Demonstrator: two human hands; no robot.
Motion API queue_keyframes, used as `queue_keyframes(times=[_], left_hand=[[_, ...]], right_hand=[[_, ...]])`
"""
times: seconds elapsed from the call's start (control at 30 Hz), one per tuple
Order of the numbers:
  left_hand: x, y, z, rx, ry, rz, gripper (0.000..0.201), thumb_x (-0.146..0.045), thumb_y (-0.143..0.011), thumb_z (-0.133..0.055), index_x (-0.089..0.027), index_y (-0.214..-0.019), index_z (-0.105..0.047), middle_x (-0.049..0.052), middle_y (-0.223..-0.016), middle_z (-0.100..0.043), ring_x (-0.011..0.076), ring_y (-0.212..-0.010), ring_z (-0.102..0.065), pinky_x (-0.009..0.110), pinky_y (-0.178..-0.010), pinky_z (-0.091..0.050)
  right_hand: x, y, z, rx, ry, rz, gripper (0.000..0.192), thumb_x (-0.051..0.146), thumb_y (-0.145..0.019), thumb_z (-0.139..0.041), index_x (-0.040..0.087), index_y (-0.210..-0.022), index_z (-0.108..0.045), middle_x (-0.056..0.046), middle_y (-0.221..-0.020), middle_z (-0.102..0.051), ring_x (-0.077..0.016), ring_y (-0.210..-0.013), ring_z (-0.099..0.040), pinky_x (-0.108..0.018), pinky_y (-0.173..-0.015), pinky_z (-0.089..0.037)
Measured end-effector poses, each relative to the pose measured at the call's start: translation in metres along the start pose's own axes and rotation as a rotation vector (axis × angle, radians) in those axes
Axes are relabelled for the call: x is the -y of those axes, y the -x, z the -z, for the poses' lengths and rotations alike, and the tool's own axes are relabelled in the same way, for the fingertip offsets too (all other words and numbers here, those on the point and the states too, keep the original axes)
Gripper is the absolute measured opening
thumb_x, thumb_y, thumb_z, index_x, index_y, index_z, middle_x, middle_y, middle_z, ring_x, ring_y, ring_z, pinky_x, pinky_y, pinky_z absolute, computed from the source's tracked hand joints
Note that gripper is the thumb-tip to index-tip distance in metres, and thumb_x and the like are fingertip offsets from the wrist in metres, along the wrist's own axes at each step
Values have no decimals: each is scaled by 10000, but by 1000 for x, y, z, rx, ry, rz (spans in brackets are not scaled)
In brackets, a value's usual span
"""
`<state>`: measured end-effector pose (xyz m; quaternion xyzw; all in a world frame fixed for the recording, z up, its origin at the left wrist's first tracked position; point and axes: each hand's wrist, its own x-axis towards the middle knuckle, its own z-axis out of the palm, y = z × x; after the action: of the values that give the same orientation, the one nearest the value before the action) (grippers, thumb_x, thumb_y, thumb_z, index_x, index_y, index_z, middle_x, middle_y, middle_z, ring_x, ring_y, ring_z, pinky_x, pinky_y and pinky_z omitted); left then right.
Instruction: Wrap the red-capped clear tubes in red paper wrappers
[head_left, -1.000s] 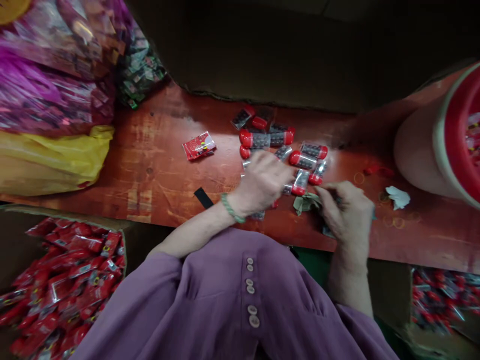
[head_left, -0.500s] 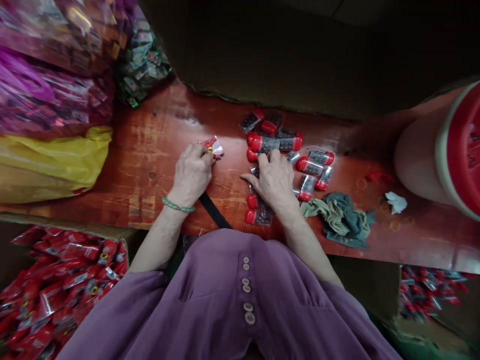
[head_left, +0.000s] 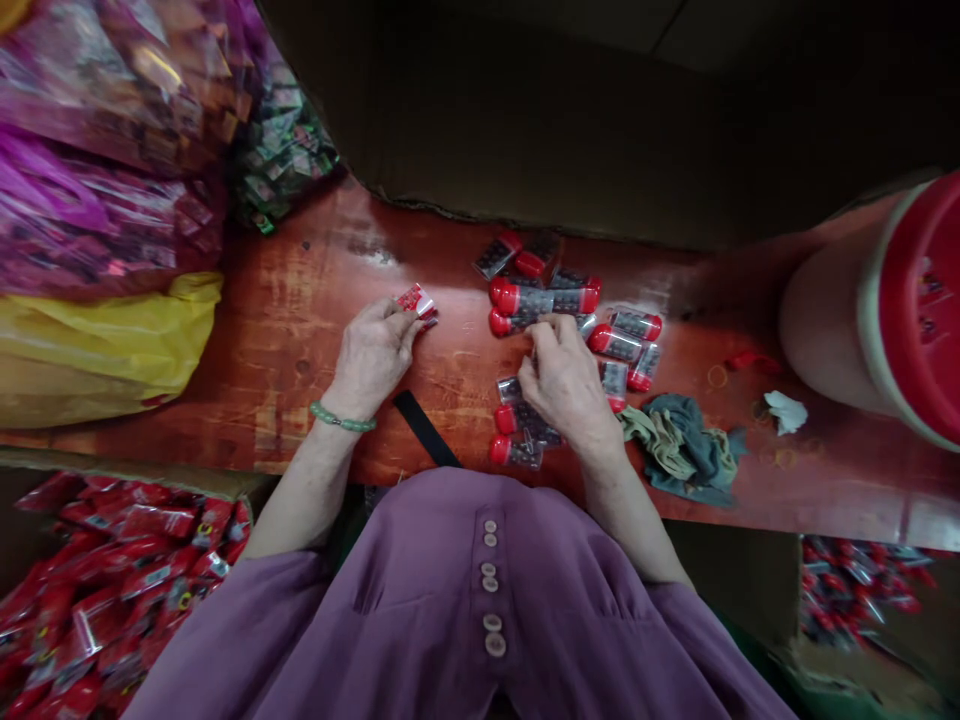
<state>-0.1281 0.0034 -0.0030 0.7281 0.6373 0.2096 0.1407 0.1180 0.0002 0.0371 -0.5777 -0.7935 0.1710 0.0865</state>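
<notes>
Red worn wood, scuffed and glossy, makes the bench [head_left: 315,330] on which everything lies, and the heap of tubes [head_left: 555,300] at its middle serves as the landmark. These are short clear plastic cylinders with rounded red caps and dark contents; most lie with their long axes running left to right, a few slanted. The right hand [head_left: 564,380] rests on the near side of the heap, knuckles up, its fingertips curled onto a tube at the heap's centre; whether it has actually pinched one I cannot tell. More tubes [head_left: 517,435] lie just near of that hand, toward the body.

Left of the heap, apart from it, the left hand [head_left: 371,350] pinches a small flat red sachet [head_left: 417,300] between thumb and fingers, its foil shiny and crinkled, pointing toward the heap. So the tubes lie right of the left hand and directly under the right, which is the nearer one.

Right of the heap sits a limp cloth [head_left: 686,445], grey-green and tan, then a white paper scrap [head_left: 784,410] and a big tub [head_left: 862,310] with a red lid, on its side. Far left of the heap are a yellow bag [head_left: 97,340] and purple foil packs [head_left: 97,210]. Below the bench's left end, a box of red sachets [head_left: 112,580].
</notes>
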Motion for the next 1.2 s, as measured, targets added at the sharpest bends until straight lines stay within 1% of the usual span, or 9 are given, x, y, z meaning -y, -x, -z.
queue_keyframes(times=[0.1,0.23,0.4,0.57,0.73,0.87,0.93,1.03,1.2], left_hand=[[0,-6,6,54,-2,-1,321,-281,-966,-477,-119,-833,-719,88,-833,-635,172,-739,-570,294,-709,-450],[-5,-14,15,133,-97,56,242,-217,-918,-518,-144,-764,-690,78,-771,-621,191,-704,-581,312,-671,-430],[-22,-15,17,209,-262,149,185,-129,-897,-501,-128,-909,-685,144,-910,-643,282,-877,-633,365,-738,-454],[-28,-10,11,190,-309,120,262,-55,-890,-434,-115,-1006,-661,173,-980,-643,303,-946,-618,373,-750,-448],[-21,-6,9,117,-236,85,217,-107,-899,-472,-163,-834,-672,133,-895,-638,267,-878,-599,359,-721,-423],[-11,-5,10,25,-223,90,230,-196,-914,-489,-169,-756,-654,104,-806,-618,231,-770,-571,342,-665,-394],[-6,-6,12,-28,-151,97,222,-242,-903,-519,-176,-742,-656,83,-759,-608,211,-709,-550,338,-636,-384],[-4,-6,16,-105,136,153,144,-265,-841,-627,-198,-725,-677,36,-691,-602,176,-649,-547,320,-628,-400],[-23,1,20,-130,549,224,70,-275,-782,-728,-218,-743,-741,-2,-680,-677,136,-619,-574,271,-581,-418]], right_hand=[[-21,6,-3,-85,-168,-40,507,69,-796,-513,92,-1303,-535,-209,-1280,-553,-317,-1189,-575,-514,-1035,-497],[-43,12,-7,-46,-410,-124,566,114,-806,-535,130,-1371,-522,-146,-1239,-658,-282,-1135,-632,-521,-1001,-523],[-47,11,-9,-32,-432,-137,462,155,-847,-545,180,-1304,-609,-102,-1252,-688,-285,-1163,-625,-554,-1003,-514],[-47,8,-15,-79,-471,-97,544,183,-855,-573,204,-1397,-531,-108,-1337,-628,-290,-1200,-594,-569,-1052,-475],[-50,14,-14,-48,-964,-143,438,311,-878,-641,294,-1311,-580,-22,-1074,-675,-177,-833,-635,-407,-789,-585],[-46,17,-12,-33,-1339,-220,418,387,-867,-696,333,-1262,-572,11,-975,-646,-110,-606,-602,-228,-446,-478],[-43,18,-13,-71,-1419,-216,375,396,-872,-704,324,-1222,-592,28,-886,-626,-78,-528,-557,-182,-381,-393],[-37,19,-17,-158,-1481,-187,258,385,-873,-715,284,-1096,-635,57,-776,-605,-28,-435,-455,-155,-365,-332],[-25,21,-17,-187,-1527,-206,207,387,-831,-752,243,-941,-652,82,-643,-576,-22,-367,-386,-149,-318,-281]])
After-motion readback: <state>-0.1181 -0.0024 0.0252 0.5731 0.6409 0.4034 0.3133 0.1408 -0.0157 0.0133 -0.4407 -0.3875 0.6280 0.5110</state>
